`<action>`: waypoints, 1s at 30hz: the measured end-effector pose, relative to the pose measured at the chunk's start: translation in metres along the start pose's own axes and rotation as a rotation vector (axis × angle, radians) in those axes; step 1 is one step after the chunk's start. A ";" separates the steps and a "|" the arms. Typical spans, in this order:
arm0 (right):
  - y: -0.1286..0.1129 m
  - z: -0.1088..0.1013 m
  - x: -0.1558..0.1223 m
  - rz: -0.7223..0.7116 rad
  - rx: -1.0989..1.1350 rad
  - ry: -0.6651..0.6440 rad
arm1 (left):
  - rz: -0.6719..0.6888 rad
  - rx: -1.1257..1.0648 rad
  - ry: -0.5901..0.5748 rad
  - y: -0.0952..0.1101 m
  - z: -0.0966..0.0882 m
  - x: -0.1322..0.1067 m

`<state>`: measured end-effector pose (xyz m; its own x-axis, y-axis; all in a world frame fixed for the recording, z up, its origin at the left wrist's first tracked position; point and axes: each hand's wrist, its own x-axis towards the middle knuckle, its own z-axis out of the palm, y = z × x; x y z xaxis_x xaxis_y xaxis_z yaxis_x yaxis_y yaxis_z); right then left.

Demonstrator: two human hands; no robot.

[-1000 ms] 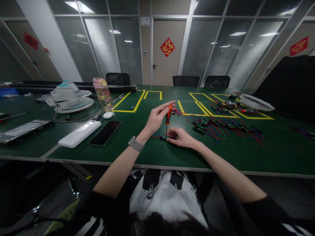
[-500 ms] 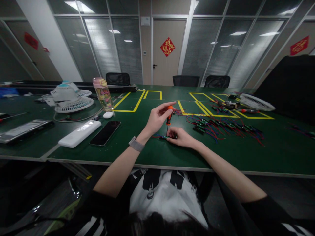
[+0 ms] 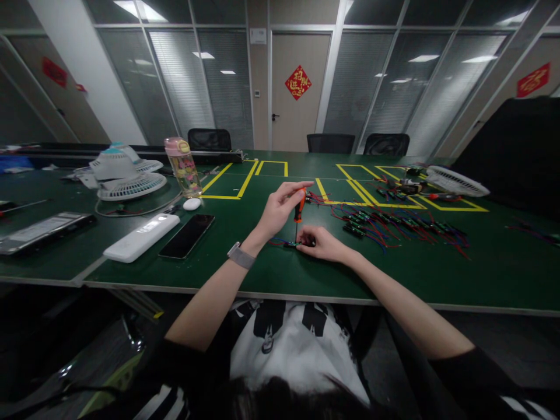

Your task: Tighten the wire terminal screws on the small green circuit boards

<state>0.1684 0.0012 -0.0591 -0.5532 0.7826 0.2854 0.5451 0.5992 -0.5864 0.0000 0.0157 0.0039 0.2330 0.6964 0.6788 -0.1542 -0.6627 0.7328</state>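
My left hand [image 3: 282,205] is closed on the orange and black handle of a screwdriver [image 3: 299,211], fingers at its top. The screwdriver stands nearly upright, its thin shaft pointing down at a small green circuit board [image 3: 290,245] on the green table. Thin red and blue wires run from the board's left end. My right hand [image 3: 321,244] rests on the table with thumb and fingers pinching the board's right part, close to the screwdriver tip. The fingers hide that part of the board, and whether the tip touches a screw is too small to tell.
Several wired circuit boards [image 3: 394,221] lie in a heap to the right. On the left are a black phone [image 3: 187,236], a white power bank [image 3: 142,238], a round white case [image 3: 192,204], a drink bottle [image 3: 184,169] and a white fan [image 3: 131,185]. Yellow tape marks the table.
The screwdriver's handle leans slightly differently and its shaft has shifted a little left. Both hands stay in nearly the same place, and the right hand keeps its hold on the board.
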 end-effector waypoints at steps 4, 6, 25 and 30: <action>0.002 0.000 0.000 0.006 -0.006 -0.006 | -0.048 -0.169 -0.114 -0.001 0.002 0.000; 0.002 0.000 0.000 -0.005 -0.018 -0.011 | -0.051 -0.153 -0.083 0.000 0.002 -0.001; 0.002 0.000 0.000 -0.024 -0.040 0.005 | -0.017 -0.125 -0.111 -0.004 0.000 0.000; 0.000 -0.001 0.000 -0.020 -0.043 0.003 | -0.008 0.000 -0.044 -0.002 0.000 -0.001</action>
<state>0.1690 0.0010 -0.0586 -0.5621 0.7711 0.2991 0.5606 0.6210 -0.5478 0.0006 0.0164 0.0016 0.2765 0.6889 0.6701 -0.1521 -0.6571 0.7383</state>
